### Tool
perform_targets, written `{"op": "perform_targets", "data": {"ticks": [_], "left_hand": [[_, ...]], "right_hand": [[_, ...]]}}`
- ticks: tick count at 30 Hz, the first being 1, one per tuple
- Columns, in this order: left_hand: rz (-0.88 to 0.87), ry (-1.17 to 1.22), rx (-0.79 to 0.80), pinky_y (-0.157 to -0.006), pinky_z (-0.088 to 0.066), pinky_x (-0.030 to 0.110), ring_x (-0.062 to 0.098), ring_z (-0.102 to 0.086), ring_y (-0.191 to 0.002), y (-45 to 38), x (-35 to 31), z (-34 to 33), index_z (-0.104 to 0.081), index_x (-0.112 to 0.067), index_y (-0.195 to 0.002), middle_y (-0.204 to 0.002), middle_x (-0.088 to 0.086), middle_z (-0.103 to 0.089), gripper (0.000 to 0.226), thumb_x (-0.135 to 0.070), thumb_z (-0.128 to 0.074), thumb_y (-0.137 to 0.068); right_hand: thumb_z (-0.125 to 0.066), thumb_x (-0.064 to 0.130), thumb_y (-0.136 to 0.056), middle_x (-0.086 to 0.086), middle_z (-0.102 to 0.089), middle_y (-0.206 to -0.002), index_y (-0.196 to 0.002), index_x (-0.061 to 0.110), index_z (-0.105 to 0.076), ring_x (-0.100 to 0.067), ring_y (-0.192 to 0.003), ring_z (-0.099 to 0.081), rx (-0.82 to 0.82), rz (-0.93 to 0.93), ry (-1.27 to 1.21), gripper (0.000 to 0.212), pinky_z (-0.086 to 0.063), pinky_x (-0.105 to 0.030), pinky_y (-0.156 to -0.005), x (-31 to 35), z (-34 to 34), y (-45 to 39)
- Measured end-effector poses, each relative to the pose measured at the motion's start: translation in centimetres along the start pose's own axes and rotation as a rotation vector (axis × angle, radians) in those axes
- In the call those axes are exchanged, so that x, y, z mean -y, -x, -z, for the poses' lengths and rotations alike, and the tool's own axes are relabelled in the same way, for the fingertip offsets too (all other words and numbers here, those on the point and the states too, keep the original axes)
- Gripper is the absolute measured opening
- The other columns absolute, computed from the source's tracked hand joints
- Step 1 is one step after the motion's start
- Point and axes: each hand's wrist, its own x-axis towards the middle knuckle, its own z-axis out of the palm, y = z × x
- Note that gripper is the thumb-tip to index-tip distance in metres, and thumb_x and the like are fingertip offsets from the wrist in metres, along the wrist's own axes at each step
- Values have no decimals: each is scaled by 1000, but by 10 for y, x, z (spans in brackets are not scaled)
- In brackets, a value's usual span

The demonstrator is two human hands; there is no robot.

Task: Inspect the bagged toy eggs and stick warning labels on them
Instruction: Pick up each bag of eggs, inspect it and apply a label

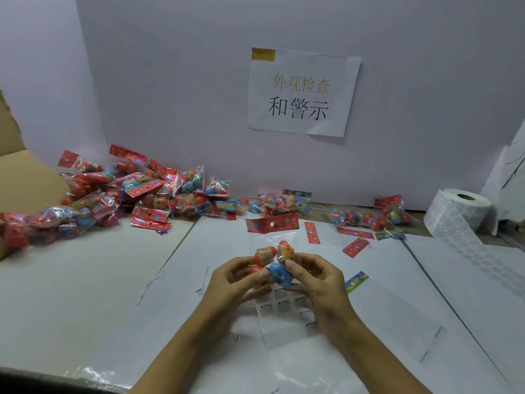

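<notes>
Holding one bag of toy eggs (272,260) at frame centre above the worktop (85,280), left hand (235,282) and right hand (318,280) both keep a pinching grip on it; label strip (284,305) lies beneath.

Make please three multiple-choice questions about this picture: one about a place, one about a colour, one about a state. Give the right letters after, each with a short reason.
1. Where does the label roll stand?
A. far right of the table
B. in the cardboard box
C. under the wall sign

2. What colour is the egg nearest the camera in the held bag?
A. green
B. blue
C. white

3. How is the held bag handled?
A. lying untouched
B. held by one hand
C. held by both hands

Answers: 1 A, the roll sits by the right edge. 2 B, it is blue, the others red. 3 C, the left hand and right hand both grip it with their fingers.
</notes>
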Motion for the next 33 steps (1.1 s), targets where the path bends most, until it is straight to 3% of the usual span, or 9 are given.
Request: {"op": "perform_targets", "data": {"ticks": [5,12,16,20,22,24,27,31,33], "left_hand": [[-32,-23,-6,-80,-62,32,26,-74,-104,0,0,1,-79,-22,-105,-108,10,-77,30,-27,-85,-76],[-81,-74,-48,-79,-62,32,25,-74,-103,-2,1,1,-73,-14,-115,-107,6,-77,44,-28,-90,-76],[-99,-159,-89,-80,-62,31,23,-74,-102,0,2,-2,-72,-20,-114,-105,-3,-78,47,-32,-89,-72],[-161,-298,-182,-88,-60,30,15,-72,-102,0,2,-2,-68,-27,-109,-105,-9,-77,50,-42,-88,-65],[-227,-339,-153,-89,-62,31,12,-71,-103,0,4,0,-64,-24,-109,-106,-6,-75,50,-36,-89,-67],[-304,-382,-29,-90,-62,34,18,-69,-108,2,7,-1,-64,-18,-109,-108,-2,-72,47,-25,-92,-73],[-383,-423,100,-92,-60,34,28,-68,-111,5,11,-3,-70,-14,-110,-110,-1,-68,39,-21,-90,-77],[-392,-377,124,-92,-60,33,27,-67,-112,4,12,-1,-73,-14,-114,-113,-1,-67,39,-16,-88,-79],[-387,-403,67,-86,-59,28,19,-67,-109,4,10,-1,-72,-19,-115,-110,-3,-67,39,-24,-85,-79]], "right_hand": [[-81,33,-71,-2,-78,-97,-104,16,-75,-19,-94,-75,-31,56,15,37,-61,-28,-72,-2,0,-1],[-81,29,-79,15,-75,-90,-104,25,-72,-2,-91,-70,-94,126,133,27,-55,-13,-67,-6,1,-4],[-78,43,-71,13,-71,-87,-102,35,-65,-2,-91,-68,-158,184,217,34,-55,-14,-68,-7,-1,-2],[-82,38,-78,17,-66,-96,-103,38,-63,-1,-93,-62,-258,250,361,32,-51,-15,-71,-9,2,-1],[-80,47,-77,17,-72,-94,-104,38,-66,0,-94,-65,-149,245,296,32,-53,-15,-71,-7,2,1],[-82,59,-73,16,-74,-104,-116,32,-67,-3,-101,-68,29,205,241,53,-58,-20,-77,-8,-1,4],[-85,57,-66,11,-72,-116,-123,29,-66,-11,-110,-68,111,170,224,67,-60,-31,-84,-9,-6,5],[-75,62,-75,9,-76,-106,-105,39,-75,-11,-103,-70,58,188,205,38,-57,-27,-79,-4,-3,4],[-64,58,-84,5,-76,-102,-101,36,-76,-10,-96,-71,39,149,143,31,-57,-23,-74,0,-2,5]]}}
